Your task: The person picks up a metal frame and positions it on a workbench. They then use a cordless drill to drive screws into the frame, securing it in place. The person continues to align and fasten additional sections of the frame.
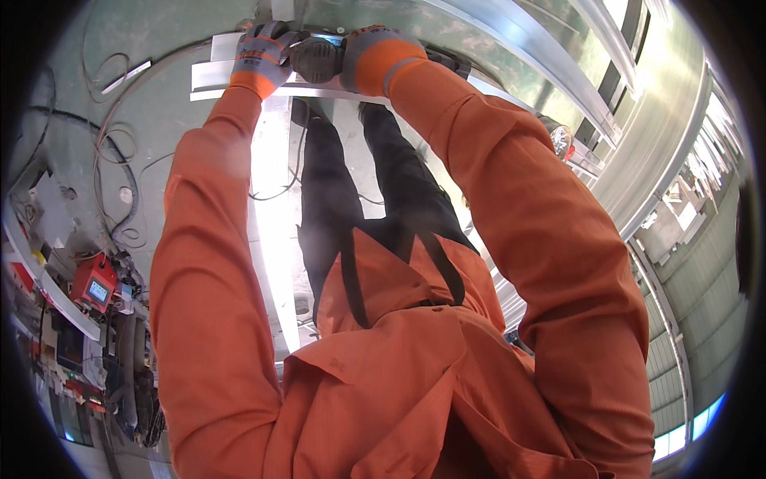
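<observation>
Both my hands wear grey and orange work gloves and are at the top of the view. A dark power tool (317, 61), with the look of an angle grinder, lies between them over a pale metal profile (215, 78). My right hand (383, 54) is wrapped round its body, which runs on to the right past the glove. My left hand (265, 56) is closed at the tool's left end, its fingers curled over the far side. The tool's working end is hidden, so I cannot tell whether it touches the metal.
Long metal profiles (519, 48) run along the upper right. Below the work, a bright metal length (274, 215) lies beside my legs. Cables (112, 144) loop over the green floor at left. A red machine with a screen (94, 283) stands among clutter at lower left.
</observation>
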The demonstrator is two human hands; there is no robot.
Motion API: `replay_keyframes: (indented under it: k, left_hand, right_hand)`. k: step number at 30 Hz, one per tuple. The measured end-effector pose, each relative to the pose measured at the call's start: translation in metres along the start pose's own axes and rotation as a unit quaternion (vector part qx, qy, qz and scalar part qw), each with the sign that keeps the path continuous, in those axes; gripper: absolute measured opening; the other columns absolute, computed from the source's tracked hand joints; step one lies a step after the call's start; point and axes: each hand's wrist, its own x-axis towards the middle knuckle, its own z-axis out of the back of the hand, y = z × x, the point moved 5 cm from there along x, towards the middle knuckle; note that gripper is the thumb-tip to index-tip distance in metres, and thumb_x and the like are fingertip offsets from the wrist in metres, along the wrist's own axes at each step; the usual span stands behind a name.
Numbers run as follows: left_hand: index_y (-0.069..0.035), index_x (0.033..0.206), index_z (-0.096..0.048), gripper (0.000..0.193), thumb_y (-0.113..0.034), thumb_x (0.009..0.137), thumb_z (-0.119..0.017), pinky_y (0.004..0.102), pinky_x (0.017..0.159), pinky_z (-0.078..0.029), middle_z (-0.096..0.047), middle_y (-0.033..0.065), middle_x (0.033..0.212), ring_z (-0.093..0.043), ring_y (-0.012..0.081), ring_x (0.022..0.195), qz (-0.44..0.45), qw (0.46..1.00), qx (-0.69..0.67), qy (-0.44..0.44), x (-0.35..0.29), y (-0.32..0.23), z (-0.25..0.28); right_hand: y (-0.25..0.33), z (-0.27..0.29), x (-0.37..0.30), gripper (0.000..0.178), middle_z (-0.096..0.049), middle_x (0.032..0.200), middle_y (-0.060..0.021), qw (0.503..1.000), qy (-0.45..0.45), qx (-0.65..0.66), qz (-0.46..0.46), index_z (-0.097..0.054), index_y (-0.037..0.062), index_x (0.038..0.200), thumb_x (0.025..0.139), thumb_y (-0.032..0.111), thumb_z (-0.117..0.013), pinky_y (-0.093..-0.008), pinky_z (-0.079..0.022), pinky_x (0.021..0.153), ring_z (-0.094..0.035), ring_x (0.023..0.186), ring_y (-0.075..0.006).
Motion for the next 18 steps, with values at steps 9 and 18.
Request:
replay_keyframes:
  k: [9, 18]
  left_hand:
    - [-0.029, 0.130, -0.064, 0.050, -0.028, 0.081, -0.073, 0.0462, 0.108, -0.044, -0.057, 0.0070, 0.138, -0.057, 0.0331, 0.123, 0.025, 1.000, -0.008, 0.017, 0.002, -0.001, -0.002]
    - [-0.026, 0.127, -0.067, 0.042, -0.038, 0.086, -0.069, 0.0461, 0.104, -0.047, -0.057, 0.0060, 0.135, -0.056, 0.0335, 0.122, 0.030, 0.999, -0.027, 0.011, 0.003, -0.002, 0.002]
  right_hand:
    - [0.005, -0.005, 0.021, 0.064, -0.068, 0.131, -0.0067, 0.999, 0.010, -0.034, 0.021, -0.068, 0.0131, 0.130, 0.086, 0.060, -0.066, -0.0439, -0.054, 0.098, -0.067, 0.116, -0.0290]
    - [-0.007, -0.003, 0.003, 0.036, -0.075, 0.104, -0.0160, 0.998, -0.063, 0.017, 0.022, -0.074, 0.0069, 0.109, 0.084, 0.029, -0.062, -0.0428, -0.055, 0.093, -0.070, 0.106, -0.0331]
